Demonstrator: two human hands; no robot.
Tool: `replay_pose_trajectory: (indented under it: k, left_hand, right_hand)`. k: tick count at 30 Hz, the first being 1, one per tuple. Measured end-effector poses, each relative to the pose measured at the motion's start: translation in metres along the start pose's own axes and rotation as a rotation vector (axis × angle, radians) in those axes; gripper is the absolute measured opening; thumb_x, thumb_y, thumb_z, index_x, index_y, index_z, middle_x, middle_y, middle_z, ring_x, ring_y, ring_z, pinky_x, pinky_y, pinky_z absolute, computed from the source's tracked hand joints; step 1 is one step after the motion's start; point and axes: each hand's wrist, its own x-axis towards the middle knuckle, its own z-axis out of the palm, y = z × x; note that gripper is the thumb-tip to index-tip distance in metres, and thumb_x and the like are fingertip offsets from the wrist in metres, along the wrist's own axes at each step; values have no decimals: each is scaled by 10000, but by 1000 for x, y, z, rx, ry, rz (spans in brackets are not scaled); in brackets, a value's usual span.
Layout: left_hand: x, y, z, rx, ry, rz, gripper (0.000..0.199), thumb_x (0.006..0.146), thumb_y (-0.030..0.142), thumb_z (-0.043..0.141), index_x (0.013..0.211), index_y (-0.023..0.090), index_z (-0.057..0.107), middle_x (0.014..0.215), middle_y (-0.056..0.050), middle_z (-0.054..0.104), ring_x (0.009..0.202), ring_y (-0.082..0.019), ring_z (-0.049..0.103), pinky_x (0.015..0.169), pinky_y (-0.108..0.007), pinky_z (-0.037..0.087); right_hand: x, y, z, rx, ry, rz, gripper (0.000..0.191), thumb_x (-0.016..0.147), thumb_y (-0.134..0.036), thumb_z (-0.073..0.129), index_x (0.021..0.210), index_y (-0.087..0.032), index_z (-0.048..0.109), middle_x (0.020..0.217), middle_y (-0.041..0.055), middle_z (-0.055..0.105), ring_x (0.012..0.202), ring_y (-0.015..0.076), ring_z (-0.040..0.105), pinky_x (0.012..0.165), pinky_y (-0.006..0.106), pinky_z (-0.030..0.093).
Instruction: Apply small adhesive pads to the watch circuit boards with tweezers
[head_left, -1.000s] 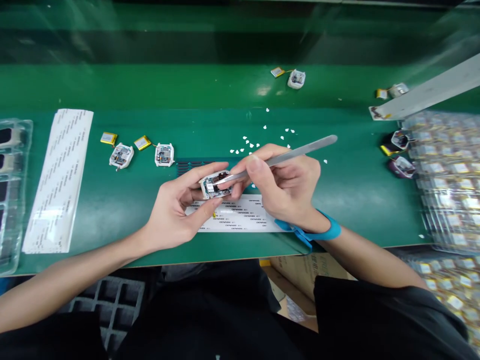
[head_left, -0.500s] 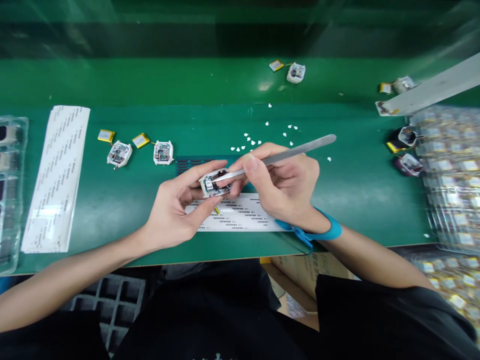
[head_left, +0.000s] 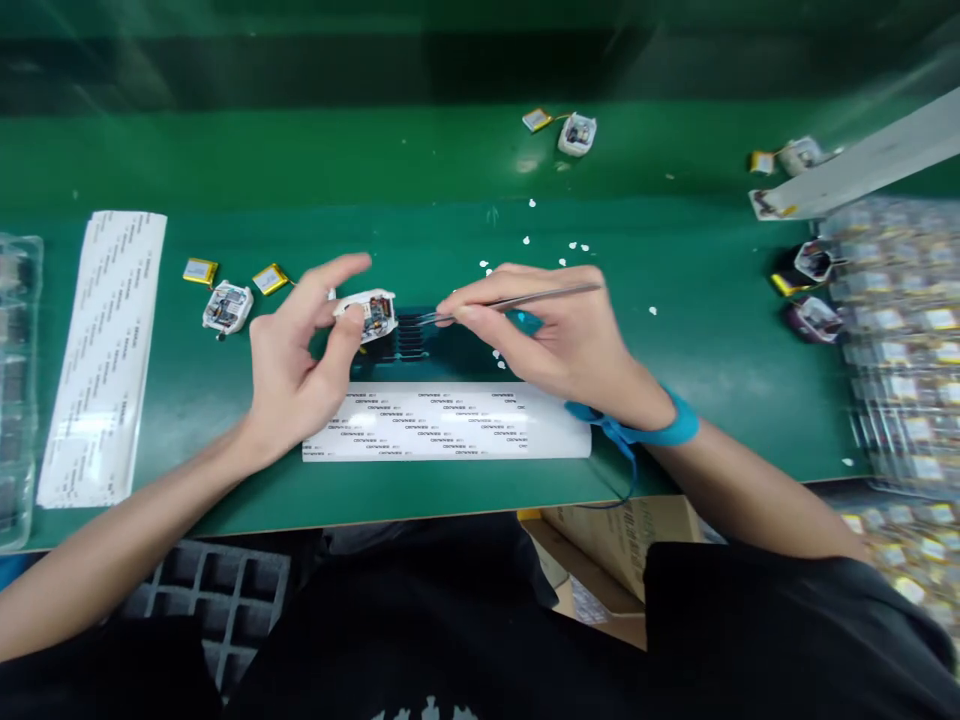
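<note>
My left hand (head_left: 304, 355) grips a small white device housing (head_left: 379, 315) with its circuit board facing up, thumb on the near side and index finger stretched out. My right hand (head_left: 551, 330) pinches metal tweezers (head_left: 517, 299), whose tips point left over a dark sheet of black strips (head_left: 411, 338) on the mat. A gap separates the tweezer tips from the housing. Nearer to me lies a white printed sheet (head_left: 442, 422) with rows of lettering. A blue wrist strap (head_left: 667, 425) is round my right wrist.
At the left are another housing (head_left: 228, 307), yellow batteries (head_left: 201, 271), a stack of printed sheets (head_left: 105, 360) and a clear tray (head_left: 16, 400). Tiny white pieces (head_left: 527, 240) dot the mat. Another housing (head_left: 577, 134) lies farther back. Stacked clear trays (head_left: 900, 350) and dark housings (head_left: 814, 318) stand right.
My left hand has carried the housing leftward. The tweezers have drawn away from the housing and now point at the dark strips, and the printed sheet is more exposed.
</note>
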Motion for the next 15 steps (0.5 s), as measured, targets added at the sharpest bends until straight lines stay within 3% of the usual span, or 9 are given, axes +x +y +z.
replay_pose_trajectory:
  k: [4,8,15]
  left_hand:
    - [0,-7,2,256,-47,197,316,964,225,549,1259,145,630,894,-40,776,850,-199,740,780,-316,564]
    - [-3,-3,4,388,-74,300,278,974,174,502,1210,112,636,967,-80,780,788,-204,729,735,-333,555]
    - [-2,-3,5,376,-191,407,201,969,106,507,1116,132,640,1068,-107,758,1021,-262,702,827,-397,560]
  right_hand:
    - [-5,24,13,1,2,101,239,1004,-324,561,913,-231,761,994,18,774,845,156,709,725,292,535]
    - [-5,35,15,52,-18,86,274,1003,-307,566,863,-177,762,1004,40,781,824,142,708,687,271,528]
    - [-5,41,15,36,-26,40,181,981,-225,605,964,-167,776,1043,46,784,874,152,732,703,274,556]
